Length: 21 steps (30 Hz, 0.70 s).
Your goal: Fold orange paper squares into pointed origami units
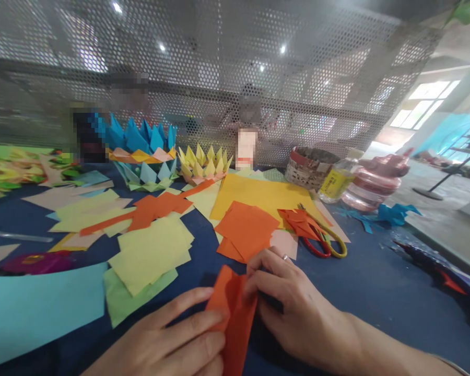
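2 hands [297, 300], orange ppr [237, 334] held btwn

Orange paper [238, 326], golden-yellow sheet [258, 190], red and yellow scissor handles [328, 251], navy tabletop [376, 292]

Partly folded lengthwise, the orange paper [238, 326] (its sides raised) is low in the centre of view.

Behind the desk [376, 297] rises a perforated metal screen [203, 31]. Before it, on the right, a clear bottle with a yellow label [332, 183] stands between a round basket [307, 175] and a pink container [378, 180]; crumpled blue scraps [394, 215] lie nearer, with a paned window [426, 104] beyond.
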{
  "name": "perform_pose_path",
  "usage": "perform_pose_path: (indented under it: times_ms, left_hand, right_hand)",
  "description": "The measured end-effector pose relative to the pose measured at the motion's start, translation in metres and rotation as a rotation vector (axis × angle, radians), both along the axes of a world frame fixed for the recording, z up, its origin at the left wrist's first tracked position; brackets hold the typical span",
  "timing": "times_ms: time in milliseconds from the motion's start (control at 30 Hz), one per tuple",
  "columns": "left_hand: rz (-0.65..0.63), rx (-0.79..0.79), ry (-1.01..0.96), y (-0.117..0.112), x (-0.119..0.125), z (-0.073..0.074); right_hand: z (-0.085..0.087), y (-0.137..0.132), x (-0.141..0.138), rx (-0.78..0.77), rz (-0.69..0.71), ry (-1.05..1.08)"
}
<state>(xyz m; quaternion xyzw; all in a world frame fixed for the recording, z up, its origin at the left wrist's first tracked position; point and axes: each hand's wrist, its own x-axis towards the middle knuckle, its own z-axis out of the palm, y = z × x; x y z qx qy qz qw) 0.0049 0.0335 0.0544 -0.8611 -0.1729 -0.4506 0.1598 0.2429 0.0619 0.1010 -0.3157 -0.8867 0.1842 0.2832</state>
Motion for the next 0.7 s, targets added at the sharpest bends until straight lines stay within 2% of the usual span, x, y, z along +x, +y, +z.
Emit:
perform_pose_path:
  times_ms: [167, 333, 500, 700]
  left_hand:
    - [0.024, -0.022, 0.003, -0.003, -0.001, -0.007]
    - [0.027, -0.076, 0.026, -0.009, -0.009, -0.016]
    - [0.075, -0.207, 0.147, -0.009, -0.011, -0.015]
    - [0.043, -0.21, 0.143, -0.011, -0.008, -0.013]
  right_hand:
    - [0.011, -0.005, 0.002, 0.065, 0.122, -0.135]
    - [0.014, -0.009, 0.0, 0.034, 0.24, -0.191]
    - [0.013, -0.001, 0.002, -0.068, 0.337, -0.149]
    - [0.011, 0.01, 0.01, -0.237, 0.376, -0.068]
